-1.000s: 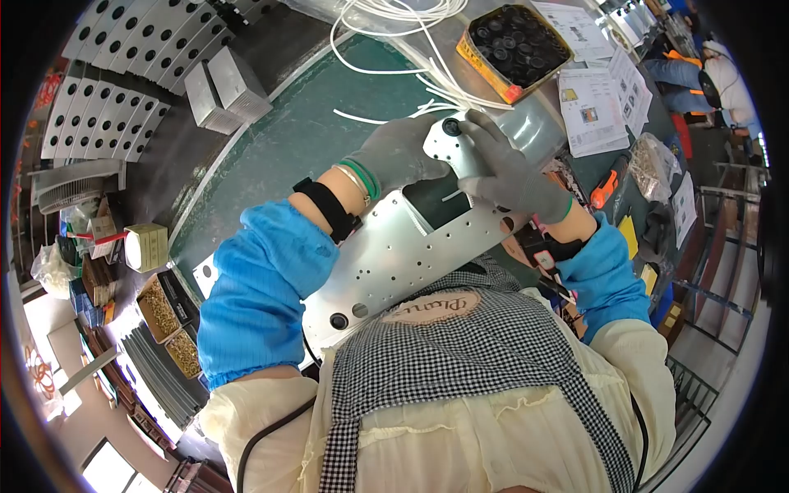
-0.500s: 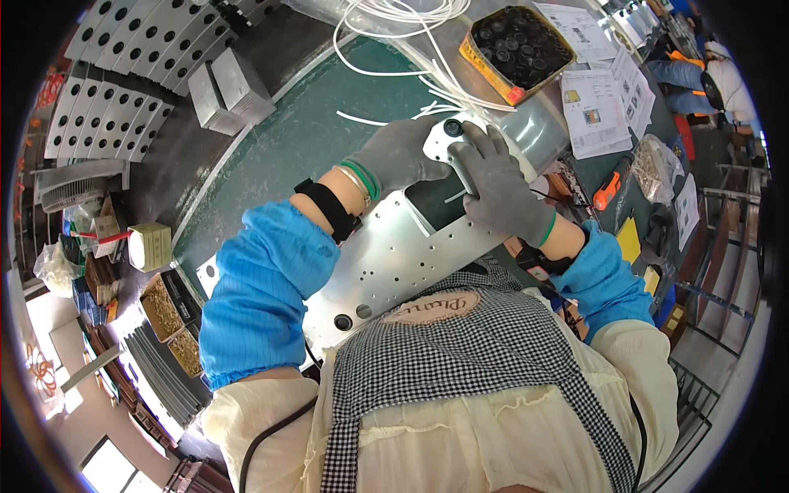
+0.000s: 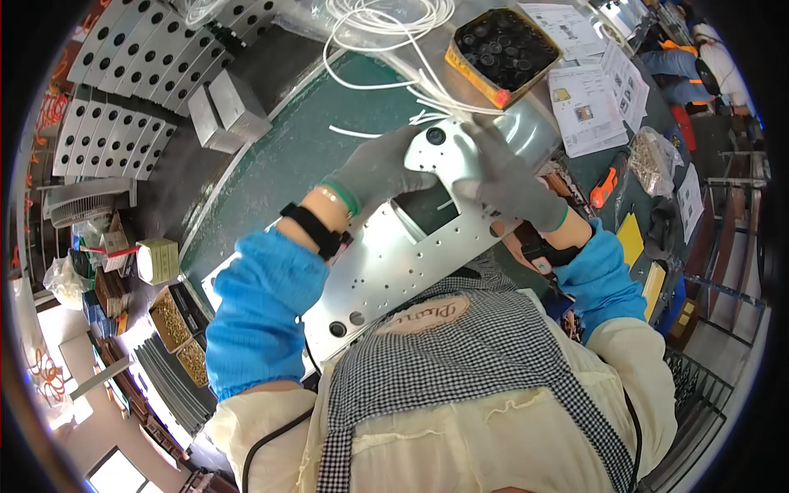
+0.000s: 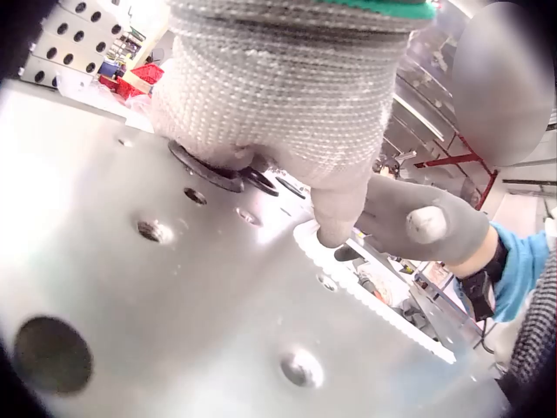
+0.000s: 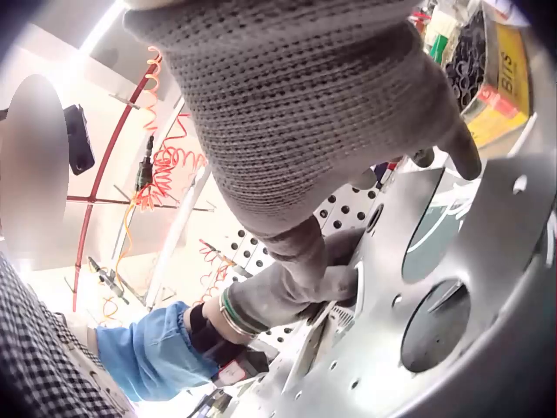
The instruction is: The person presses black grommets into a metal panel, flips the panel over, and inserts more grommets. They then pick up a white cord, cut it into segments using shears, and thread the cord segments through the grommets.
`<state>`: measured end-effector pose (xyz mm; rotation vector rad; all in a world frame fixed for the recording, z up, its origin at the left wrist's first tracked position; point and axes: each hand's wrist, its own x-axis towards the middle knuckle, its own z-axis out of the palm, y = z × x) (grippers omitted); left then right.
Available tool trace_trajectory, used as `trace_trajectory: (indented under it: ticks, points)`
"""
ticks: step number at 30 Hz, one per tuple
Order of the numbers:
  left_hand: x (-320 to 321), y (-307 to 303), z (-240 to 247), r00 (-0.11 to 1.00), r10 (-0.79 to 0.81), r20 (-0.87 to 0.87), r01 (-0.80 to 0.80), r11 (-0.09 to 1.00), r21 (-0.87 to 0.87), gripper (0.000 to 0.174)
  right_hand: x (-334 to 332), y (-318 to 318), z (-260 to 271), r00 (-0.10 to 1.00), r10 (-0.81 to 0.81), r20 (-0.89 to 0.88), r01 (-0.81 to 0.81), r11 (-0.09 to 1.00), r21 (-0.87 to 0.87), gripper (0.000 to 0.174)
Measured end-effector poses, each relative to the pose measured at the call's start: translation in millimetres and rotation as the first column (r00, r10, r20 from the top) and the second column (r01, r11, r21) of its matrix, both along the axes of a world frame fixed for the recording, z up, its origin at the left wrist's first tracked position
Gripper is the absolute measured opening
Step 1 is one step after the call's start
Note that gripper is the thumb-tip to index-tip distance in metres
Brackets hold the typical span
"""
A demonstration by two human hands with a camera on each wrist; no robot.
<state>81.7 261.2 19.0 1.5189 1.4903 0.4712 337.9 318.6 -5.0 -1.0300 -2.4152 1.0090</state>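
Note:
A silver sheet-metal panel (image 3: 394,271) with round holes and a large cut-out lies slanted before the person. A black grommet (image 3: 436,136) sits in its narrow far end. My gloved left hand (image 3: 374,168) grips that end from the left, thumb on the metal. In the left wrist view, white toothed edge trim (image 4: 374,300) runs along the cut-out rim, right at a fingertip of the left glove. My gloved right hand (image 3: 509,177) grips the panel's right side, its thumb by the cut-out and its fingers reaching round the far edge.
Coiled white tubing (image 3: 427,86) and a yellow box of black grommets (image 3: 503,56) lie beyond the panel. Printed sheets (image 3: 585,107) and an orange-handled tool (image 3: 606,187) are to the right. Punched metal parts (image 3: 115,140) stand at the left.
The right hand has shifted from across the narrow strip beside the cut-out to its right edge, baring more metal. The left hand stays on the far end. The head view has shifted slightly.

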Motion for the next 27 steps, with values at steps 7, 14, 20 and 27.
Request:
trace_trajectory:
  ticks: [7,14,20,27]
  points:
    - [-9.0,-38.5,36.3,0.945,0.078,-0.317,-0.007,0.975,0.222,0.075,111.6,59.6,-38.3,0.945,-0.305,0.120,0.314,0.947,-0.062,0.055]
    - [-1.1,-103.2,39.1,0.934,0.162,-0.317,-0.047,0.939,0.340,0.063,80.1,53.3,-79.4,0.993,-0.005,0.114,-0.003,0.997,0.071,0.035]
    - [44.1,-120.0,38.7,0.926,0.187,-0.329,-0.046,0.918,0.393,0.053,14.0,98.0,-57.9,0.921,0.373,0.110,-0.377,0.926,0.014,0.034]
    - [97.5,-112.2,19.7,0.867,0.232,-0.441,-0.063,0.929,0.365,0.061,-11.8,109.8,-53.9,0.788,0.513,0.341,-0.569,0.818,0.085,0.031]
